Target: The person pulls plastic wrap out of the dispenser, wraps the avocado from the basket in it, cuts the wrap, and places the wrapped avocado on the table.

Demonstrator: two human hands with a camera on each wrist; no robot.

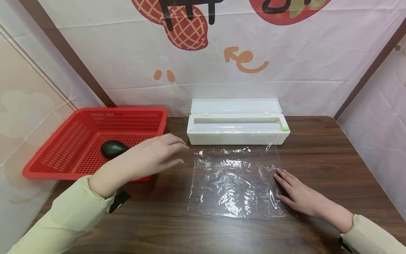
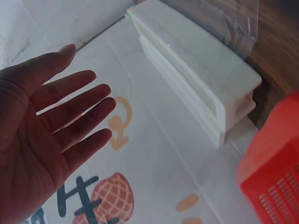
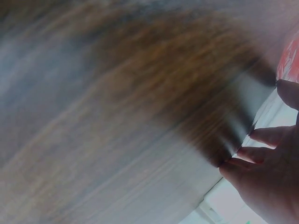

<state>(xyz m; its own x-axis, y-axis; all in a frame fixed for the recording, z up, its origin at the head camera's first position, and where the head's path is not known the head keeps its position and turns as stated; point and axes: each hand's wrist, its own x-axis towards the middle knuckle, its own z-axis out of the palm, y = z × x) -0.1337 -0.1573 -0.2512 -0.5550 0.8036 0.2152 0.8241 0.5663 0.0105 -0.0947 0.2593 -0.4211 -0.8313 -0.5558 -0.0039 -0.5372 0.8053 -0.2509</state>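
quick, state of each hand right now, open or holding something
Left hand: open, holding nothing.
Right hand: open, gripping nothing, resting at the right edge of the plastic film.

The basket [image 1: 128, 110] is showing bright red, with little holes making a grid pattern. The avocado [image 1: 113, 149] is looking dark green, nearly black. The plastic wrap [image 1: 234, 183] is looking clear, with white shiny streaks. The wrap box [image 1: 236, 138] is showing plain white, with a bright green piece [image 1: 285, 128]. The desk [image 1: 317, 151] is showing brown wood stripes. The sleeves [image 1: 74, 208] are looking pale cream. The white cloth [image 1: 203, 81] is wearing a red peanut [image 1: 189, 30] with tan crisscross lines, black strokes [image 1: 210, 12] and orange shapes [image 1: 246, 56].
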